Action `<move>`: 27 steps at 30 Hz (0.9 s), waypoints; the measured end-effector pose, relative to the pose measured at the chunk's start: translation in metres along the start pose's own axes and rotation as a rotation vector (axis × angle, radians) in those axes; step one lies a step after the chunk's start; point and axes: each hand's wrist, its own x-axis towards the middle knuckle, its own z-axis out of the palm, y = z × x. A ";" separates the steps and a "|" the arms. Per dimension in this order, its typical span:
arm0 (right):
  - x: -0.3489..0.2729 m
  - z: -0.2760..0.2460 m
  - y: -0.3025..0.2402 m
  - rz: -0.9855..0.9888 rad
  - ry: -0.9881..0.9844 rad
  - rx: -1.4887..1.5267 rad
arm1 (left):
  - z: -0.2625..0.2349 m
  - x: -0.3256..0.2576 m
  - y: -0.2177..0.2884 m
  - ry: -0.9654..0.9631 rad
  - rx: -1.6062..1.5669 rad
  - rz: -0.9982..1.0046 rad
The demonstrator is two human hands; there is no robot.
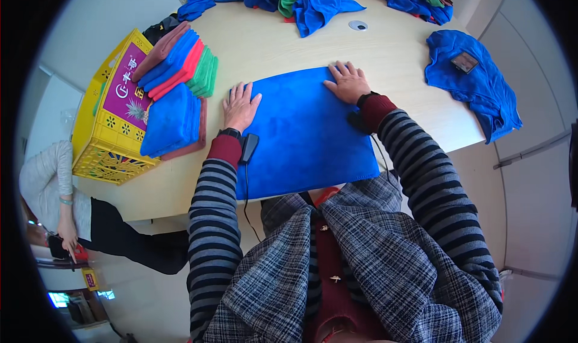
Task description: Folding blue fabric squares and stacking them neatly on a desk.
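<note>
A blue cloth point(304, 129) lies spread flat on the table in front of me, its near edge at the table's front edge. My left hand point(241, 107) rests on its far left corner, palm down with the fingers stretched out. At the far right corner my right hand point(348, 83) lies flat too, fingers spread. Neither hand grips anything. Each wrist wears a dark band with a small black device and a cable; the left device point(249, 147) sits over the cloth.
Folded cloths point(180, 66) in several colours are stacked on the left beside a yellow crate point(99, 126). Loose cloths point(325, 6) are heaped at the table's far side. A crumpled blue cloth point(448, 48) with a small dark object point(465, 62) lies right. Another person point(54, 186) is at far left.
</note>
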 end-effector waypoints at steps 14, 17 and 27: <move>0.007 0.014 -0.071 -0.155 -0.034 -0.030 | 0.010 0.012 0.061 -0.028 0.019 0.222; 0.005 0.010 -0.050 -0.110 -0.024 -0.019 | 0.009 0.000 0.023 -0.020 0.025 0.133; -0.053 -0.008 0.005 -0.009 0.042 -0.221 | -0.008 -0.044 -0.007 0.090 0.224 0.076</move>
